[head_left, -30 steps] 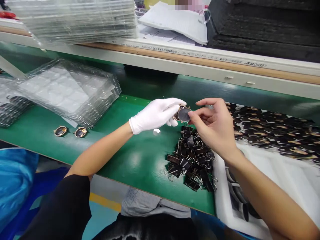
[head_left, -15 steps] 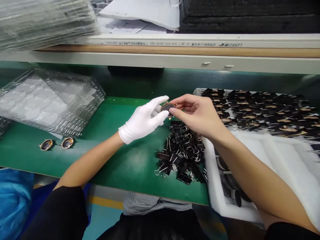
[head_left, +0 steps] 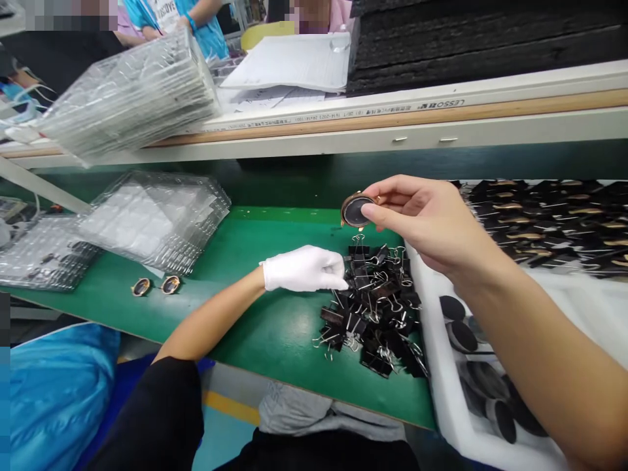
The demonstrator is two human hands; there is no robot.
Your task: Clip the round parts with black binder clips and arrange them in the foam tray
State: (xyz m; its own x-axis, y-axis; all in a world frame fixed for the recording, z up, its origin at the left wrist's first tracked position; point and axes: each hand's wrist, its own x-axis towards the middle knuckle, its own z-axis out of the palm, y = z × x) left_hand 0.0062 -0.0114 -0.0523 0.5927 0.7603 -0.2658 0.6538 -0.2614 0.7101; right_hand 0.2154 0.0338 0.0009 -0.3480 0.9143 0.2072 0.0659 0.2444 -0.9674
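My right hand point(head_left: 417, 219), bare, pinches a round watch case point(head_left: 357, 212) between thumb and fingers. It has a copper-coloured rim with small lugs and a dark disc inside, and is held up above the table. My left hand point(head_left: 307, 269), in a white glove, is at the left edge of a pile of black binder clips point(head_left: 375, 294) with silver wire handles. Its fingers are curled closed against the clips; what they hold, if anything, is hidden. Two similar copper-rimmed cases, one left point(head_left: 142, 287) and one right point(head_left: 171, 284), lie on the green table point(head_left: 265, 327).
A white foam tray point(head_left: 434, 366) with dark round discs stands at right, with rows of clipped pieces point(head_left: 520, 216) behind. Clear plastic trays point(head_left: 152, 222) are stacked at left, more point(head_left: 142, 91) on the shelf point(head_left: 304, 131). People stand beyond the shelf.
My left hand has let go of the watch case and moved down to the binder clips. My right hand keeps the case and has moved slightly right. The view has shifted, showing people behind.
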